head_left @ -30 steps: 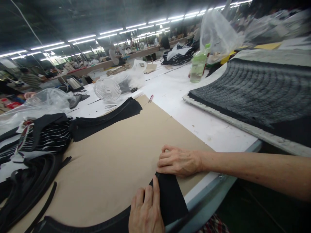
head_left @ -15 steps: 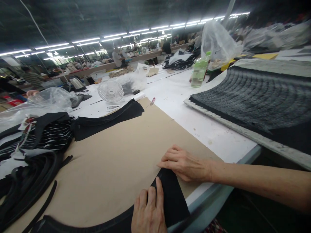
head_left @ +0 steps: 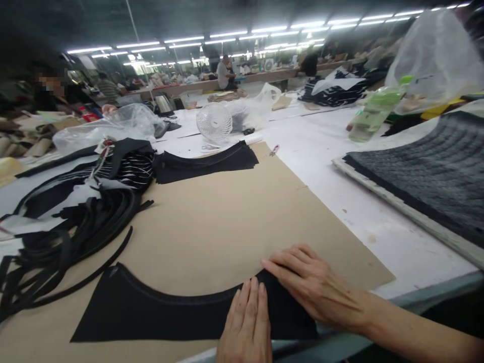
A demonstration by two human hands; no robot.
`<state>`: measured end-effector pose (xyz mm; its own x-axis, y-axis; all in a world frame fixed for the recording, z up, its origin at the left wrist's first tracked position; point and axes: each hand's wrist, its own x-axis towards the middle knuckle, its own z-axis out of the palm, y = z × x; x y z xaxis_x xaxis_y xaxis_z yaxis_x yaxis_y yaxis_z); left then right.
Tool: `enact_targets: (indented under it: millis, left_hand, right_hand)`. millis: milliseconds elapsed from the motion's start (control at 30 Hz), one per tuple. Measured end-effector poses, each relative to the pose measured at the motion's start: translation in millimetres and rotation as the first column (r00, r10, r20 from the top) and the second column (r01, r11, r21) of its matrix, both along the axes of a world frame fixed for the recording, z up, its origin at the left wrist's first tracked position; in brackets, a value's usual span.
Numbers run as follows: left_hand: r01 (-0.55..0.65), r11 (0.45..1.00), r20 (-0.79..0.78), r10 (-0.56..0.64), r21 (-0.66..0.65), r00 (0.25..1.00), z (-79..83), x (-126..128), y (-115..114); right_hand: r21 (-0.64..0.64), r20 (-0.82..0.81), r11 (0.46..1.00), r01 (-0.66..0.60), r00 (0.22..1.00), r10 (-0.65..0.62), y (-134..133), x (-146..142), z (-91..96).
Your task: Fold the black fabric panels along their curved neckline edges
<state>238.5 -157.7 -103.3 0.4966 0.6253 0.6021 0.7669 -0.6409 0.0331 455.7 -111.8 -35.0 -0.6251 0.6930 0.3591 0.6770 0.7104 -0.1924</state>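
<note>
Our left hand [head_left: 247,317] lies flat on black cloth [head_left: 159,318], gripping nothing; our half-open right hand [head_left: 313,285] hides any grip. Edging [head_left: 177,299] leftward looks laid; beneath, unclear.

Lit from overhead by long, slanting rows of bright white tube lights [head_left: 269,29], set beneath a dark, hazy ceiling [head_left: 212,15]. Crossed at upper left by a thin cable [head_left: 132,20]. Furnished up front with a broad white table [head_left: 313,156] edged in blue-grey, and farther back with a long brownish bench [head_left: 278,75].
</note>
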Motion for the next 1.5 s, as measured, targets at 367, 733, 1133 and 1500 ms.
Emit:
enact_targets:
  millis: [367,733,1133,1500]
  left_hand:
    - [-0.090,0.985,0.120,0.108,-0.147,0.987,27.6,-81,9]
    - [-0.042,0.999,-0.136,0.044,0.024,0.990,30.3,-81,5]
    - [-0.030,0.997,-0.148,0.041,0.075,0.988,22.2,-83,7]
    - [-0.012,0.991,-0.152,0.032,0.136,0.988,20.4,-85,6]
  right_hand:
    - [-0.027,0.067,0.999,0.025,0.997,-0.023,-9,-20,4.0]
    - [-0.226,0.066,0.974,0.029,0.998,-0.014,-14,-46,5.8]
    - [-0.293,-0.219,0.944,0.149,0.951,-0.218,-14,-36,16.8]
    - [-0.111,0.017,0.988,0.103,0.995,-0.101,-20,-37,13.8]
